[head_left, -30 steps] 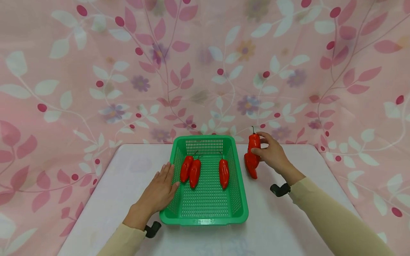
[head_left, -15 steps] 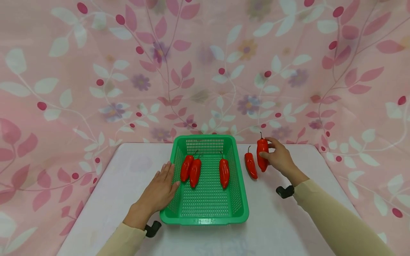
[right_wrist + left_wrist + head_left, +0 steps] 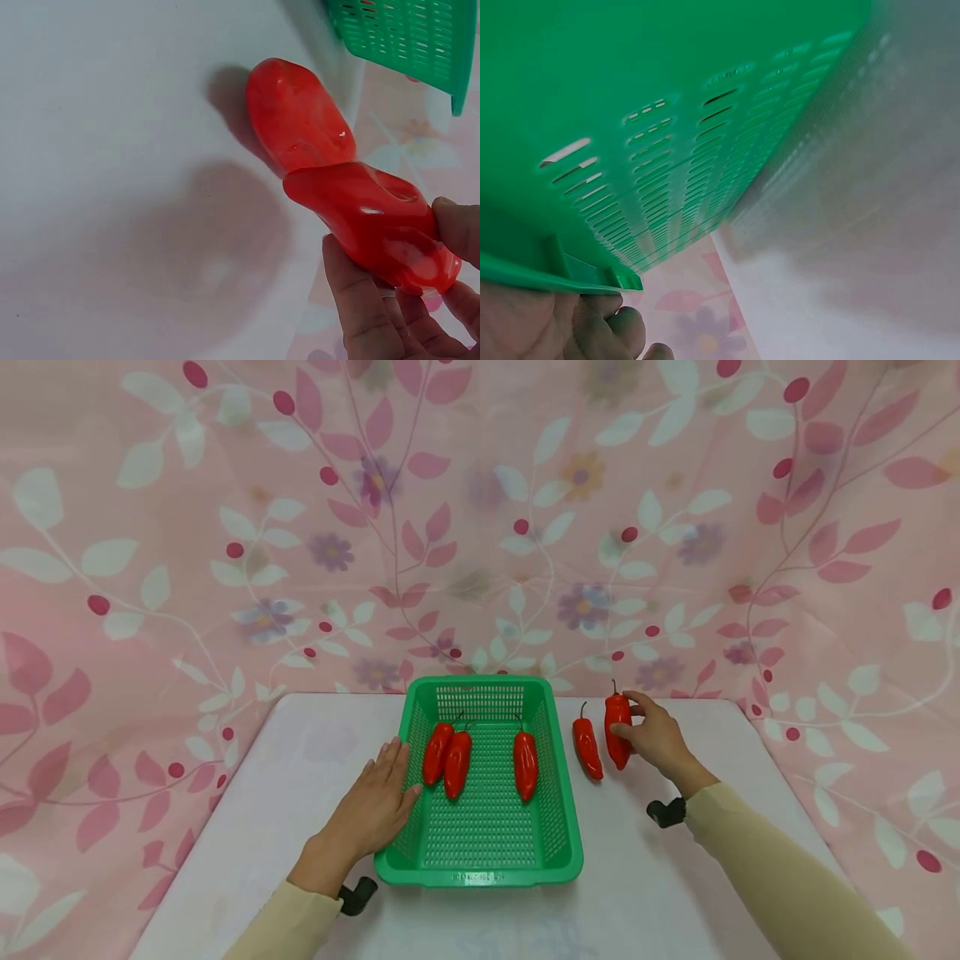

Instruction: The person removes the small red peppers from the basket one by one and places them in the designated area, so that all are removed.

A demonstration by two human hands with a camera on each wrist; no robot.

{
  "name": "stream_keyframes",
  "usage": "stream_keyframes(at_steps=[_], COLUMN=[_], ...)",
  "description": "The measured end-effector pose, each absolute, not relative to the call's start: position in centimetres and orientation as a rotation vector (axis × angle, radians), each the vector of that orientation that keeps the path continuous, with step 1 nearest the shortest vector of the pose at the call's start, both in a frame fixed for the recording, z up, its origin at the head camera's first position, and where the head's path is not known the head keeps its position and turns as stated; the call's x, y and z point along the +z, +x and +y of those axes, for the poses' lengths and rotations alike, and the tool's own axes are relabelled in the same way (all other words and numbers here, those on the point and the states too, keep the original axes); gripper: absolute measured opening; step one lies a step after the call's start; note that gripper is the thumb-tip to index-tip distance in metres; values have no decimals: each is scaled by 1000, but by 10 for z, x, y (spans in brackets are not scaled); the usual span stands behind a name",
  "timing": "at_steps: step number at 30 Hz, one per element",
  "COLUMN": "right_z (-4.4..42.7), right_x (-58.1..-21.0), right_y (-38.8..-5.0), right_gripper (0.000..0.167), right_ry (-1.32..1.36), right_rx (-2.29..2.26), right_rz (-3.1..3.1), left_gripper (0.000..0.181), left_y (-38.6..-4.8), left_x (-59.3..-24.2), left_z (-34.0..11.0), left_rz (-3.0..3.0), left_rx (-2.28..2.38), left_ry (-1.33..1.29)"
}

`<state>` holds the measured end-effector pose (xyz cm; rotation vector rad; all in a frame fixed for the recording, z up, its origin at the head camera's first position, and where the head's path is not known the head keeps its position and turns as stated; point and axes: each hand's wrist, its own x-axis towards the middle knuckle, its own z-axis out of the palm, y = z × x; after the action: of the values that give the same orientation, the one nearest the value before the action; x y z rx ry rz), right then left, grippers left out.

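A green basket (image 3: pixel 480 877) stands mid-table with three red chili peppers in it: a left pair, one pepper (image 3: pixel 438 755) beside another pepper (image 3: pixel 457 767), and a single pepper (image 3: pixel 526 767) on the right. My left hand (image 3: pixel 372 803) rests with straight fingers on the basket's left rim; the left wrist view shows the fingers under the rim's edge. Right of the basket, my right hand (image 3: pixel 657 737) pinches a red chili pepper (image 3: pixel 375 221) between thumb and fingers, above the table. Another chili pepper (image 3: pixel 587 749) lies on the table between it and the basket.
A white cloth covers the table (image 3: pixel 300 760). Behind it hangs a pink floral curtain (image 3: pixel 480 543). A dark wrist-worn device (image 3: pixel 666 812) sits below the right hand, and a similar device (image 3: pixel 357 896) below the left.
My right hand has carried its pepper to the right, away from the one lying on the table, then slightly lower. The left hand and basket have stayed in place.
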<state>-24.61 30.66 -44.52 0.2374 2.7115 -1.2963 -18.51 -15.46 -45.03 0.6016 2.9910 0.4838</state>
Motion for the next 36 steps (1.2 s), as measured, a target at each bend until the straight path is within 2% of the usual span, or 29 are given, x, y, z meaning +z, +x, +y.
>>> stream_keyframes(at_steps=[21, 36], right_z=[312, 311], right_x=[-477, -486], right_y=[-253, -256], right_gripper=[79, 76], right_ry=[282, 289], right_rx=[-1275, -1237], right_rz=[2649, 2646], left_gripper=[74, 74], left_y=[-184, -183], left_x=[-449, -448], left_z=[-155, -154], left_rz=[3006, 3005], left_rx=[453, 472], left_ry=[634, 614])
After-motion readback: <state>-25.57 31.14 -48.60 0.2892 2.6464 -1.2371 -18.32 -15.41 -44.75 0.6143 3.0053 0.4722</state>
